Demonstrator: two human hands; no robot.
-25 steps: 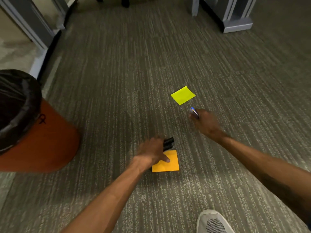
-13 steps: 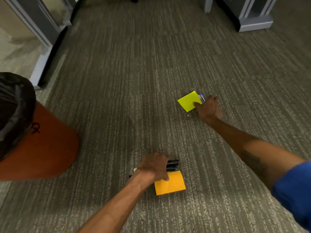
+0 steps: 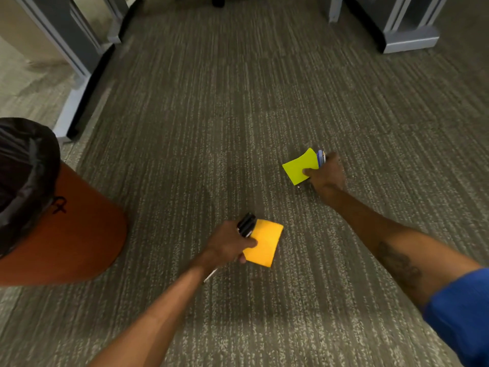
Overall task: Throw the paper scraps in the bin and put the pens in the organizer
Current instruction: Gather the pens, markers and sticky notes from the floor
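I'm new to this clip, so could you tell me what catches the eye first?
Two bright notes against the grey carpet: the left hand pinches an orange note with black pens at centre, the right hand a yellow note with a blue pen, further right. An orange bin with a black liner stands at far left.

Two paper scraps: orange scrap (image 3: 264, 242) near, yellow scrap (image 3: 300, 166) far right. One bin (image 3: 79, 234), left. One blue pen (image 3: 320, 157). Black pens (image 3: 246, 225) in my grip, count unclear.
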